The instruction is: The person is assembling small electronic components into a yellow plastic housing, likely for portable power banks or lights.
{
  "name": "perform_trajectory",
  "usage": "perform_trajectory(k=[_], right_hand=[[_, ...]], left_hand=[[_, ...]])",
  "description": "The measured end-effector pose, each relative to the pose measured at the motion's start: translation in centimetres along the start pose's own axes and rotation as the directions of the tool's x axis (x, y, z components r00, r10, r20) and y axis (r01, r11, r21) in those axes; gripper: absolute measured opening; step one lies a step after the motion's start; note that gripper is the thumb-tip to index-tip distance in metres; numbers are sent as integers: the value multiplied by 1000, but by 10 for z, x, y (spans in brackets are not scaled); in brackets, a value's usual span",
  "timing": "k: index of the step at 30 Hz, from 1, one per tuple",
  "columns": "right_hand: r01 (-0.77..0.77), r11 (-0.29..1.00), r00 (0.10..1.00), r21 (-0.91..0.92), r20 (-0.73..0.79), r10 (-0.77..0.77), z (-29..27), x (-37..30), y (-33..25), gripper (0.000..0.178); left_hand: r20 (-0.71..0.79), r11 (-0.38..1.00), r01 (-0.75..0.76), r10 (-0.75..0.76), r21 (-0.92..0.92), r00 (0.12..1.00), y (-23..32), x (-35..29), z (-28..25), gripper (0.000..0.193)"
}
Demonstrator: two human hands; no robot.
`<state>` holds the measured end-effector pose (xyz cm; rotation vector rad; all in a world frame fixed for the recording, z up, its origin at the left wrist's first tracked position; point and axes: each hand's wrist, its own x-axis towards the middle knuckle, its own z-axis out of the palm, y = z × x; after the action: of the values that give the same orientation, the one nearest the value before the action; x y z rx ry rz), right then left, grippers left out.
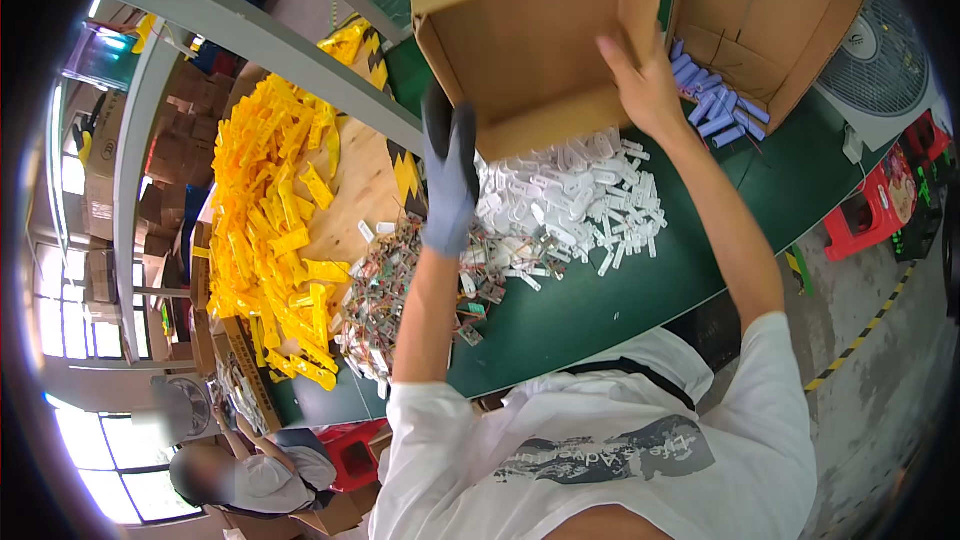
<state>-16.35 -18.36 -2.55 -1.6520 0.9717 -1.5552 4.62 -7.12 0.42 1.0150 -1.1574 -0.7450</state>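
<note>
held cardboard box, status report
Left hand at left corner of box, right hand gripping right side. Tilted, open side toward camera. White parts heaped close by.

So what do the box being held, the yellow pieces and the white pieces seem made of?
The box looks like cardboard: matte, brown, folded at the corners. The yellow pieces are probably glossy plastic, given their bright highlights. The white pieces could be smooth moulded plastic, judging by their repeated rounded shapes.
</note>
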Motion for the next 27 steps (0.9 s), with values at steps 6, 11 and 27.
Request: perform_trajectory(k=[6, 11, 27], right_hand=[[117, 982, 939, -147, 338, -61, 36, 63, 76, 48], [82, 969, 902, -232, 432, 27, 60, 57, 113, 49], [129, 902, 881, -412, 466, 87, 78, 38, 128, 44]], left_hand=[[-40, 853, -202, 251, 481, 967, -69, 89, -26, 58], [-191, 773, 37, 111, 634, 975, -120, 91, -48, 51], [-550, 697, 424, -50, 579, 834, -143, 39, -40, 35]])
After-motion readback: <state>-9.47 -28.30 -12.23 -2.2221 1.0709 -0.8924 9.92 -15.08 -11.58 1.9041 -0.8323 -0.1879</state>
